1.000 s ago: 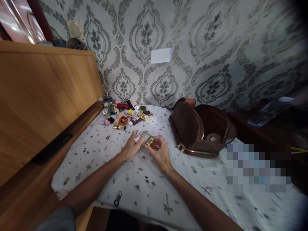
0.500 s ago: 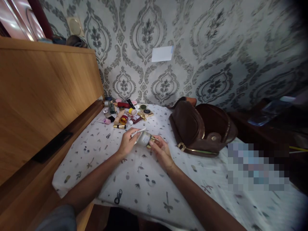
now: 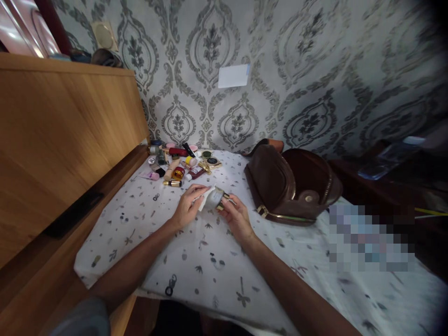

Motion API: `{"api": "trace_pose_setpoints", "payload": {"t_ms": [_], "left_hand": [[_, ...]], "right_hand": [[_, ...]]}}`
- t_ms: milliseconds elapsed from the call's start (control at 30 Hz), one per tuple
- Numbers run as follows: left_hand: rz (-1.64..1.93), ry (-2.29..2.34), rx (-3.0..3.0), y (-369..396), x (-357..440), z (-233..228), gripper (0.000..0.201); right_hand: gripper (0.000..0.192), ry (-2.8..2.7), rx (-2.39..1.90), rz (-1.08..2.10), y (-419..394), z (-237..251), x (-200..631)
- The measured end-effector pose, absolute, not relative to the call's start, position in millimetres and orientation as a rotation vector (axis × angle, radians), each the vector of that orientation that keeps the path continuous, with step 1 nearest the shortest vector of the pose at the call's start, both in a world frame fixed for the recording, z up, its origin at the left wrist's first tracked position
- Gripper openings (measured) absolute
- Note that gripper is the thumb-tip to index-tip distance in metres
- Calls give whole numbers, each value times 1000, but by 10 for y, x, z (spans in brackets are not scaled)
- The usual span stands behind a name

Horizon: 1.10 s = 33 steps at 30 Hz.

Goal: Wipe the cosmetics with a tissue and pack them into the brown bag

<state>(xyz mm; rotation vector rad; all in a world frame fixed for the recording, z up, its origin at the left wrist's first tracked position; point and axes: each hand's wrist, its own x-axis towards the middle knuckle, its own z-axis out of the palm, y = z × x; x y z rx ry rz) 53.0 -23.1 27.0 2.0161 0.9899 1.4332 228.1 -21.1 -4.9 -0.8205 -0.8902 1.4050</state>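
Over the middle of the patterned cloth, my right hand (image 3: 239, 218) grips a small pale glass bottle (image 3: 213, 199) by its gold-coloured end. The bottle lies tilted, its other end toward the left. My left hand (image 3: 186, 207) is closed on a folded white wipe (image 3: 202, 204), thumb and fingers pinching it against the bottle's left end. Fingers and wipe hide part of the glass. Beyond my left hand, a black-and-gold tube (image 3: 172, 183) lies on the cloth, near an amber jar with a red lid (image 3: 178, 173).
Several cosmetics, among them a dark red bottle (image 3: 196, 172) and a round compact (image 3: 212, 161), lie in a cluster by the wall. A brown leather bag (image 3: 269, 179) stands unzipped on the right. A wooden cabinet (image 3: 70, 126) borders the left side.
The wipe now lies across the bottle's left end, and the bottle has turned slightly in my right hand. The view has shifted a little; the other things have stayed in place.
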Motion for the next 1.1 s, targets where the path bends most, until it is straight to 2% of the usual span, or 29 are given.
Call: {"api": "trace_pose_setpoints", "payload": {"t_ms": [200, 333, 500, 667, 800, 1000, 1100], "left_hand": [[1349, 983, 1843, -97, 424, 229, 35], [1171, 1026, 1425, -21, 405, 136, 38], [1110, 871, 1002, -46, 506, 75, 35], [1063, 857, 835, -92, 576, 70, 30], [1029, 890, 826, -123, 615, 57, 36], [1011, 1042, 1269, -183, 590, 90, 38], [1030, 1112, 1450, -187, 551, 129, 32]], "right_hand": [[37, -965, -788, 1516, -261, -33, 2254], [35, -870, -706, 1593, -273, 22, 2250], [38, -920, -680, 1494, -253, 46, 2264], [48, -1105, -822, 1210, -215, -34, 2271], [50, -1258, -921, 937, -170, -103, 2308], [41, -1588, -1093, 475, -129, -118, 2403], [49, -1665, -1105, 410, -136, -105, 2416]]}}
